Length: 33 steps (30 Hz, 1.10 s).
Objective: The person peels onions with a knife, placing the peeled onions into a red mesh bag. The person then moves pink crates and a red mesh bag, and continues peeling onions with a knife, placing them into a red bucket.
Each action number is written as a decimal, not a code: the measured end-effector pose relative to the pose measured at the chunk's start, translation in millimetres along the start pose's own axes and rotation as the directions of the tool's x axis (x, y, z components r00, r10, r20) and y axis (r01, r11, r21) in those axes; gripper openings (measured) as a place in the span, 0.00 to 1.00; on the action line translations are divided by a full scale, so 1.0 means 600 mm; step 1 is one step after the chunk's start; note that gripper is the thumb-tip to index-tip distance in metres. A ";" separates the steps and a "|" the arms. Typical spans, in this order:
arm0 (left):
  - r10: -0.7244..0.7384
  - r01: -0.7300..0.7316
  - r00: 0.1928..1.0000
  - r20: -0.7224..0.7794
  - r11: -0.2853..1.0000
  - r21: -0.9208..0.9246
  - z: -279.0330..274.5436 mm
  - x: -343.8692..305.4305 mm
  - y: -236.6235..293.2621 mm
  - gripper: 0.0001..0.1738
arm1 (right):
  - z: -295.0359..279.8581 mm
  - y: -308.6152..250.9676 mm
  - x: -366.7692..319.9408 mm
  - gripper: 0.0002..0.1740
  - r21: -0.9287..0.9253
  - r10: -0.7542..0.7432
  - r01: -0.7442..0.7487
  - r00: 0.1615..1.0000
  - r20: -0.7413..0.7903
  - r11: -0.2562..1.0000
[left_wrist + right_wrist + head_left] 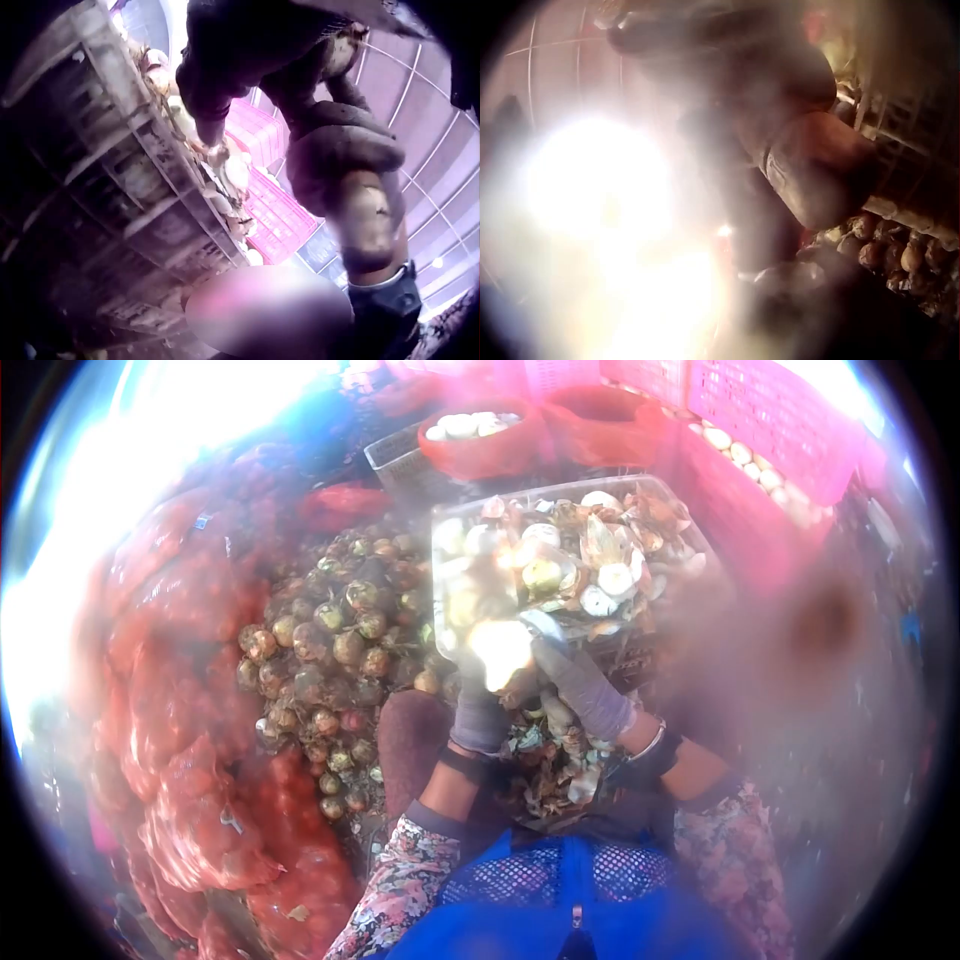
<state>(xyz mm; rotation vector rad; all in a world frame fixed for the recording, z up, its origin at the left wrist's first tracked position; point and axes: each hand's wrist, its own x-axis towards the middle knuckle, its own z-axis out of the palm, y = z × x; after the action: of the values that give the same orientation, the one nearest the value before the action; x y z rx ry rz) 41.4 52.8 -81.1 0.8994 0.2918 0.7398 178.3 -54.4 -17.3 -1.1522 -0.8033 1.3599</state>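
Over our lap, our left hand [480, 715] grips a pale onion [500, 650]; our right hand [585, 685] curls beside it, on what we cannot tell. We judge the work partway: the crate [560, 482] just beyond holds peeled onions among skins, a far red bag [480, 455] holds more, and a big unpeeled heap [330, 650] lies left.

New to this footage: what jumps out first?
A grey crate heaped with onion skins and pale peeled onions fills the centre of the head view, with the gloved left hand and right hand at its near edge; glare hides their grip. To its left lies a pile of unpeeled onions beside red mesh sacks; pink crates stand behind.
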 end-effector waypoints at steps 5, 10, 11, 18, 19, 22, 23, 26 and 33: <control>0.290 -0.258 0.956 -0.049 0.907 0.333 0.064 -0.003 0.038 0.49 | -0.019 -0.001 0.003 0.24 -0.099 -0.032 0.020 0.992 -0.124 0.995; 0.380 -0.298 0.925 -0.018 0.751 0.589 0.014 0.005 0.008 0.50 | -0.022 0.033 0.007 0.29 -0.500 -0.338 0.255 0.938 -0.080 0.827; 0.379 -0.302 0.925 -0.029 0.779 0.549 0.014 0.004 0.007 0.49 | -0.025 0.038 0.009 0.31 -0.581 -0.408 0.305 0.911 -0.052 0.755; 0.385 -0.266 0.918 -0.096 0.777 0.571 0.035 -0.011 0.015 0.43 | -0.029 0.051 0.010 0.39 -0.881 -0.420 0.157 0.906 -0.052 0.447; 0.343 -0.239 0.931 -0.122 0.829 0.505 0.047 -0.016 0.018 0.43 | -0.028 0.055 0.012 0.40 -0.891 -0.490 0.201 0.871 -0.028 0.407; 0.309 -0.224 0.939 -0.154 0.884 0.410 0.075 -0.027 0.030 0.42 | -0.024 0.063 0.019 0.43 -0.898 -0.582 0.260 0.813 0.005 0.355; 0.315 -0.232 0.936 -0.157 0.888 0.397 0.079 -0.028 0.032 0.42 | -0.024 0.063 0.023 0.43 -0.897 -0.596 0.269 0.803 0.008 0.350; 0.548 -0.417 0.834 -0.055 0.694 0.587 0.030 -0.007 -0.006 0.43 | -0.039 0.094 0.055 0.42 -0.732 -0.465 0.328 0.885 0.018 0.597; 0.601 -0.394 0.799 0.025 0.491 0.777 0.035 -0.011 -0.004 0.46 | -0.021 0.096 0.085 0.36 0.119 -0.078 0.091 0.991 -0.107 0.989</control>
<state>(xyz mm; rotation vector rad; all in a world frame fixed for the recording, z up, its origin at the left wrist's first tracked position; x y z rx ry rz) 48.7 34.4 -70.9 1.7554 0.6072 1.3445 177.4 -14.9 -84.6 -1.0702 -0.6777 1.2524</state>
